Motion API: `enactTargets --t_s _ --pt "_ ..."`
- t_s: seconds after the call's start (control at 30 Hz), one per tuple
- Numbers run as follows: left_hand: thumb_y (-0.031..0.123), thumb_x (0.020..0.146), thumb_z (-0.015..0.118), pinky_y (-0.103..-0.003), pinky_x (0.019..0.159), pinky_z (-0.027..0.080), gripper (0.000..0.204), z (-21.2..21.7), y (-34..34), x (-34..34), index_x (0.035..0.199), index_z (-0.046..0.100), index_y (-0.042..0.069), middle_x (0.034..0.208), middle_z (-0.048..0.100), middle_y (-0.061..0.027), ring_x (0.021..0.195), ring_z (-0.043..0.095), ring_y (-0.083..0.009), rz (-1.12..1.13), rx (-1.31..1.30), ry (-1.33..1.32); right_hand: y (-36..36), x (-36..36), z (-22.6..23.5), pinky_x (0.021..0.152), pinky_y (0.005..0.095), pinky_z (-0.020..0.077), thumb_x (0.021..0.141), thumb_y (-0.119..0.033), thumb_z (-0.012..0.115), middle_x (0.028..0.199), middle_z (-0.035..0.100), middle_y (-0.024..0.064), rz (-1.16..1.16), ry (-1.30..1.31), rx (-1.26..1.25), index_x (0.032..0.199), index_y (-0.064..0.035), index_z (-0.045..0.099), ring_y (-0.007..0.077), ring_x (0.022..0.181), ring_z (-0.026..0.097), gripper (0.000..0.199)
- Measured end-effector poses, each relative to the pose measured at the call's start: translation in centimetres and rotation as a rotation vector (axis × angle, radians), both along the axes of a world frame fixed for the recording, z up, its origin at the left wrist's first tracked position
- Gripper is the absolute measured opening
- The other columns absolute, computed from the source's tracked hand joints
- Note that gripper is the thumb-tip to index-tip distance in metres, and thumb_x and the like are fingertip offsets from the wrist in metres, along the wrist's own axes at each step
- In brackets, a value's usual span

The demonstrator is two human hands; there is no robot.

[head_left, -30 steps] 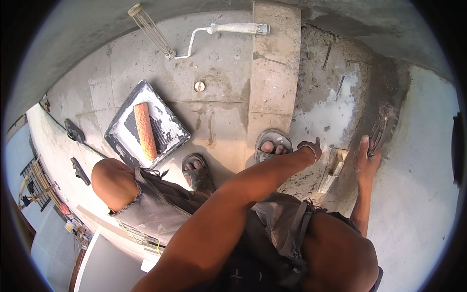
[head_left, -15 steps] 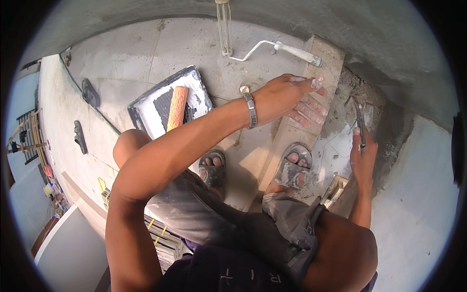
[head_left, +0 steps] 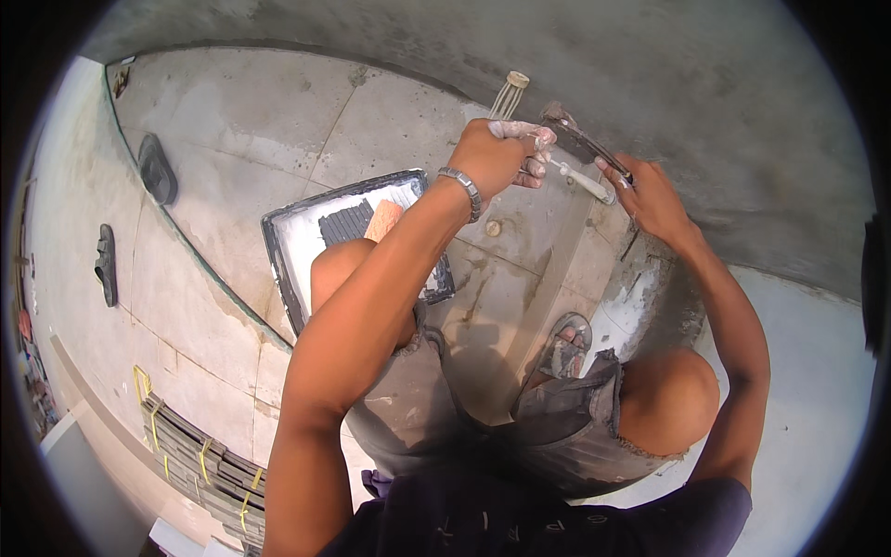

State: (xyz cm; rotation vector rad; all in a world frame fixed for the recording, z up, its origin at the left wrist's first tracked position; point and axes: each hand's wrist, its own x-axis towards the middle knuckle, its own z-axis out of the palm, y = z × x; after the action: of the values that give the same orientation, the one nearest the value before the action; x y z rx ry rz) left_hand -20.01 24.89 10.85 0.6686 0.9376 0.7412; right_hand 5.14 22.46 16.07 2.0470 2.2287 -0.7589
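Hands apart: right hand (head_left: 652, 200) clamped on slim dark tool (head_left: 599, 149), its clumped end pointing left, near grey wall (head_left: 742, 111). Left hand (head_left: 501, 160) paint-smeared, fingers curled, just left of tool; cannot tell whether it grips anything. White roller handle (head_left: 588, 183) on floor (head_left: 251, 121), seen between hands. Farther left, black-rimmed paint tray (head_left: 276, 252), orange roller sleeve (head_left: 383, 219) inside. Far left, dark sandal (head_left: 157, 170); near left, yellow-strapped grey stack (head_left: 186, 444).
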Motion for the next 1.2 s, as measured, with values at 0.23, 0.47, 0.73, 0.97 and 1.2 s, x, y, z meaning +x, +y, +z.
enactTargets --t_s 0.23,0.47,0.73,0.97,1.2 --pt "0.013 0.097 0.069 -0.031 0.063 0.057 0.021 -4.7 4.5 -5.2 0.11 0.076 -0.001 0.082 0.065 -0.0017 0.067 0.06 -0.0126 0.178 0.066 0.317 2.9 0.4 -8.3 0.074 0.0473 0.0512 0.108 -0.046 0.047 0.074 0.067 0.0134 -0.097 0.215 -0.303 0.102 0.0018 0.067 0.0352 0.072 0.066 0.052" --pt "0.015 0.102 0.06 -0.032 0.072 0.058 0.026 -3.4 6.9 -5.5 0.116 0.073 -0.002 0.086 0.066 -0.0023 0.076 0.061 -0.0128 0.297 0.108 0.377 -0.4 -3.2 -19.5 0.092 0.0524 0.0528 0.108 -0.04 0.045 0.109 0.068 0.0277 0.133 0.067 -0.245 0.124 0.0036 0.061 0.043 0.106 0.067 0.049" --pt "0.015 0.108 0.048 -0.036 0.082 0.059 0.027 -4.7 7.4 -1.0 0.12 0.064 -0.003 0.097 0.072 -0.0115 0.083 0.071 -0.0216 0.156 0.088 0.419 0.3 -6.6 -25.7 0.101 0.0548 0.0498 0.106 -0.03 0.051 0.135 0.051 0.0365 0.173 0.187 -0.292 0.141 0.0035 0.046 0.05 0.119 0.06 0.049" --pt "0.018 0.104 0.056 -0.036 0.084 0.057 0.025 -7.9 7.0 5.7 0.117 0.066 -0.001 0.106 0.074 -0.0125 0.09 0.072 -0.0215 0.02 -0.154 0.449 0.5 -3.8 -31.0 0.104 0.0536 0.0496 0.095 -0.016 0.062 0.142 0.048 0.0358 0.412 0.242 -0.144 0.141 0.0026 0.047 0.0479 0.128 0.056 0.052" --pt "0.012 0.096 0.067 -0.031 0.08 0.059 0.017 -8.1 6.6 7.5 0.106 0.072 -0.001 0.099 0.075 -0.0096 0.086 0.071 -0.0185 -0.317 -0.012 0.718 0.0 -2.5 -29.1 0.096 0.0517 0.0516 0.094 -0.011 0.062 0.124 0.061 0.0261 0.389 0.348 -0.024 0.12 0.0024 0.063 0.0441 0.119 0.061 0.029"
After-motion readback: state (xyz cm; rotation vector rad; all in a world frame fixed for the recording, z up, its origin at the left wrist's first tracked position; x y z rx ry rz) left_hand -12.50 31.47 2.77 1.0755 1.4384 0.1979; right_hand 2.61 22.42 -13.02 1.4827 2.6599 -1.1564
